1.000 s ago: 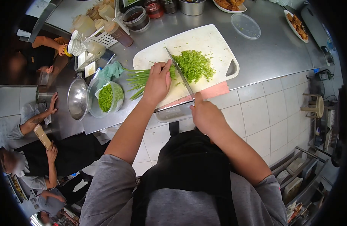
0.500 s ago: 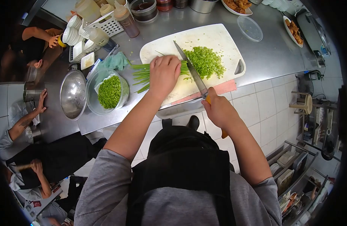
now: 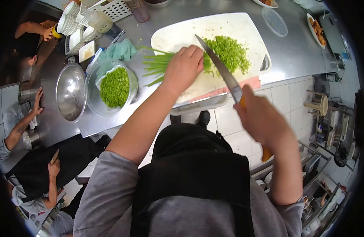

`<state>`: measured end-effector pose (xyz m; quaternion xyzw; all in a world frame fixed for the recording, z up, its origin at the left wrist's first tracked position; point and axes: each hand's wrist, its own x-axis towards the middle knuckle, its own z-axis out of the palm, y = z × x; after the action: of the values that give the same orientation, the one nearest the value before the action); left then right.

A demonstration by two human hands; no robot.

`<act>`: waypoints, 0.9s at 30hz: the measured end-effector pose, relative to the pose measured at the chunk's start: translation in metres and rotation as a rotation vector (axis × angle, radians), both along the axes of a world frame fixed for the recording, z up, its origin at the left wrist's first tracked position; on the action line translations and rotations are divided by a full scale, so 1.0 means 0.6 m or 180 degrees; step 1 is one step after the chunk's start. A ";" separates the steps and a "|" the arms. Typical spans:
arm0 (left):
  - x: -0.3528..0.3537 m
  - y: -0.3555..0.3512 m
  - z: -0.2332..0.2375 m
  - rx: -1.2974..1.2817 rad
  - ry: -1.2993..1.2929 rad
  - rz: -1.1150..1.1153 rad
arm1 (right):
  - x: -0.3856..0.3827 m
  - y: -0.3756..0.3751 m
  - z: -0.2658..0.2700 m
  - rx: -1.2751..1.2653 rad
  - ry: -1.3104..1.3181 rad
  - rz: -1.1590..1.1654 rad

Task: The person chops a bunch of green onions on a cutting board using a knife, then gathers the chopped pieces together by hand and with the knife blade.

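Observation:
My left hand (image 3: 184, 70) presses on a bunch of long green stalks (image 3: 157, 65) lying on the white cutting board (image 3: 176, 34), its fingers curled over the bunch. The handle of a long knife (image 3: 222, 70) is in my right hand (image 3: 261, 114), to the right of the board's front edge. The blade slants up and left across the board, between the stalks and a pile of chopped green pieces (image 3: 230, 53). Under the board's front edge shows a pink cloth (image 3: 251, 82).
Left of the board are a clear tub (image 3: 133, 89) of chopped greens (image 3: 115, 87), a metal colander (image 3: 71, 93) and a green cloth (image 3: 121, 50). Bottles, stacked dishes (image 3: 69, 24) and a clear lid (image 3: 274, 22) lie farther back. Co-workers' arms (image 3: 22, 126) show at the left.
My right hand has moved right with the knife, which now sits slightly apart from the stalks. The view has shifted. At the left, a co-worker's hand with a wooden item has moved.

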<state>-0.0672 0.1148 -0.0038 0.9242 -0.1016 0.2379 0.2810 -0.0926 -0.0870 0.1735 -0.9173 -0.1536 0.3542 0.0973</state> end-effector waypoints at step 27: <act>-0.003 0.001 -0.009 -0.0375 0.0021 0.0123 | -0.013 0.015 -0.026 -0.0190 -0.0044 -0.0107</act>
<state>-0.0687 0.1152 -0.0092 0.9086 -0.0687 0.2458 0.3307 -0.1004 -0.0782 0.1578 -0.9247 -0.1283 0.3505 0.0748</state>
